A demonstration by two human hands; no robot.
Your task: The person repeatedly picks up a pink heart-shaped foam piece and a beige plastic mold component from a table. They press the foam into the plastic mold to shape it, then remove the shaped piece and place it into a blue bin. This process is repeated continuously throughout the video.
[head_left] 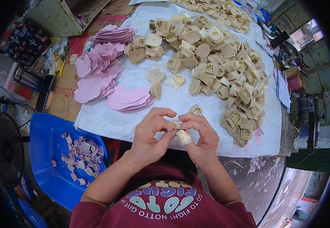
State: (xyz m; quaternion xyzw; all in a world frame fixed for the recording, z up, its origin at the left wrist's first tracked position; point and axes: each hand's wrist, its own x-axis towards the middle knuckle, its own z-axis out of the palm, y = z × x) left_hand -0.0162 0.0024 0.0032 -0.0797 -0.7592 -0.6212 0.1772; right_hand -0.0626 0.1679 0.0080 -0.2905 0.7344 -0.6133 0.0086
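Note:
My left hand (153,131) and my right hand (202,137) meet over the near edge of the cloth-covered table, fingertips and thumbs closed on one small shoe heel (178,124). Most of that heel is hidden by the fingers; a pale pinkish edge of it shows. A beige wrap (184,137) covers my right thumb. Just beyond the fingers lies a loose beige heel (196,110). Fanned stacks of pink cut pieces (130,98) lie to the left of my hands. A large heap of beige plastic heels (225,64) spreads to the right and far side.
A blue basin (45,152) at lower left holds several pink-covered heels (83,155). White woven cloth (104,123) covers the table. At the left stand a phone (45,93), a metal flask (28,79) and a fan (3,148). More heels (220,13) lie at the far end.

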